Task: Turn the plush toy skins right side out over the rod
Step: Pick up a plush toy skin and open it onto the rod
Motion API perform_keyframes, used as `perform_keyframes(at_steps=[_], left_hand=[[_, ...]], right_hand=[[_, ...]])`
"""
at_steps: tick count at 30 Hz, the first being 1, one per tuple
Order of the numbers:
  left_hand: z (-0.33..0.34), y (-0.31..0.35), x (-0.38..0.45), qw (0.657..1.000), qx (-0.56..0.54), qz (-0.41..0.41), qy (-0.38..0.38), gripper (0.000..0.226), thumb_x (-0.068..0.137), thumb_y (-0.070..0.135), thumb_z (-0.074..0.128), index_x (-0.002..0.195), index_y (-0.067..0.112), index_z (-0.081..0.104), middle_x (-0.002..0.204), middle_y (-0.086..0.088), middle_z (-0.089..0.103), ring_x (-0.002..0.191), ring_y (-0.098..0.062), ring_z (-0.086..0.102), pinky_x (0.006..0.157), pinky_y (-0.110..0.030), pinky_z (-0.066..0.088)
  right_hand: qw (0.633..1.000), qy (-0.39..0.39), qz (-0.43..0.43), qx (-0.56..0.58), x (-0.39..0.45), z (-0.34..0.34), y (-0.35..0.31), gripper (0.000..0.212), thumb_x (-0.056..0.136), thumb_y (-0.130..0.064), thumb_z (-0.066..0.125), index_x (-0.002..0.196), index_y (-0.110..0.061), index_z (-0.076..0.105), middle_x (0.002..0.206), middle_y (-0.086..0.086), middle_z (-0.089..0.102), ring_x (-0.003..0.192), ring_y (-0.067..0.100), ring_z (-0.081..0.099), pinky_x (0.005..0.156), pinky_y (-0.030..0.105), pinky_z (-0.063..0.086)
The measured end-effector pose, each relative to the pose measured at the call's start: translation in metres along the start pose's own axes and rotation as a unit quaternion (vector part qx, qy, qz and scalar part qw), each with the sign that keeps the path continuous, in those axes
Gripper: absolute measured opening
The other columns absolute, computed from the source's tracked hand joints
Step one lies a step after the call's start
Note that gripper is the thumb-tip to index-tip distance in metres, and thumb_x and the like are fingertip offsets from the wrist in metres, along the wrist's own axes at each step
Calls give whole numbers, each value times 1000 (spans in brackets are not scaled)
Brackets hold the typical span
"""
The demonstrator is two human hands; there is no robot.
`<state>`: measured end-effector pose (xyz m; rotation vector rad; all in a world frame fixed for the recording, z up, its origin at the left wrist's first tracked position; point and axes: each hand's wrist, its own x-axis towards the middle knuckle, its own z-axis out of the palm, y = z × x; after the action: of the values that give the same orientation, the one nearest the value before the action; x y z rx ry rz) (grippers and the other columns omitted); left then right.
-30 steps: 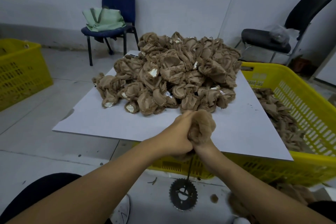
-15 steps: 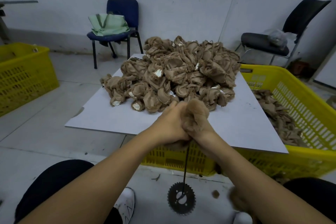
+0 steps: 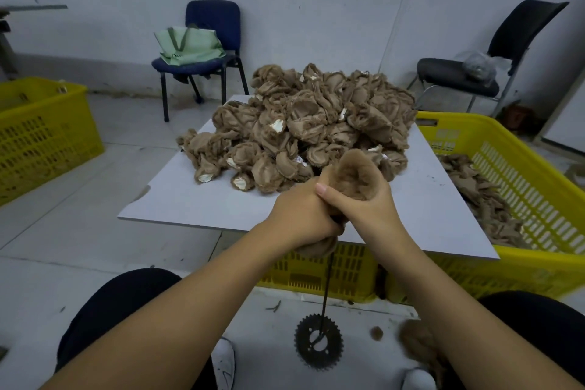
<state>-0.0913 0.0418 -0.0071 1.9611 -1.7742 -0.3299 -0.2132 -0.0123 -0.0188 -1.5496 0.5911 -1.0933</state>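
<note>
Gripping a fuzzy tan plush toy skin [image 3: 354, 176], both hands meet at the near edge of the white rectangular tabletop [image 3: 196, 199]. The left hand [image 3: 302, 215] curls tightly round the skin's lower part, where a fold of fabric hangs out beneath it. The right hand [image 3: 370, 203] wraps round the upper part, its thumb lying across the left hand's knuckles. The furry side of the skin bulges up above the right hand. A thin dark metal rod [image 3: 326, 291] runs down from under the hands to a black toothed sprocket base [image 3: 318, 343] standing on the grey floor between the person's knees. Farther back on the tabletop lies a large pile of inside-out brown skins [image 3: 304, 127]. A yellow slatted plastic crate [image 3: 519, 168] just right of the tabletop holds more flat brown skins.
</note>
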Motion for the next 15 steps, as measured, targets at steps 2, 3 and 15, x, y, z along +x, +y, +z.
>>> perform_keyframes(at_steps=[2, 3, 15], left_hand=[[8, 1, -2, 998, 56, -26, -26, 39, 79, 28, 69, 116, 22, 57, 96, 5, 64, 81, -19, 62, 68, -41, 57], [9, 0, -2, 997, 63, -33, -37, 35, 81, 29, 68, 115, 23, 61, 100, 4, 65, 85, -19, 62, 73, -42, 58], [69, -37, -6, 980, -9, -106, -170, 66, 90, 36, 68, 148, 16, 43, 142, -9, 50, 125, -28, 53, 105, -45, 46]], right_hand=[[1000, 2, 23, 16, 0, 1, 6, 51, 69, -25, 88, 114, -19, 64, 104, -10, 73, 101, 2, 68, 81, 14, 54], [999, -2, 35, 16, 1, 2, 10, 46, 72, -21, 88, 112, -16, 66, 101, -7, 74, 98, 4, 70, 79, 16, 56], [983, -50, 177, -31, -14, 5, 59, 48, 75, -22, 87, 117, -19, 64, 108, -12, 66, 102, 2, 62, 69, 3, 49]])
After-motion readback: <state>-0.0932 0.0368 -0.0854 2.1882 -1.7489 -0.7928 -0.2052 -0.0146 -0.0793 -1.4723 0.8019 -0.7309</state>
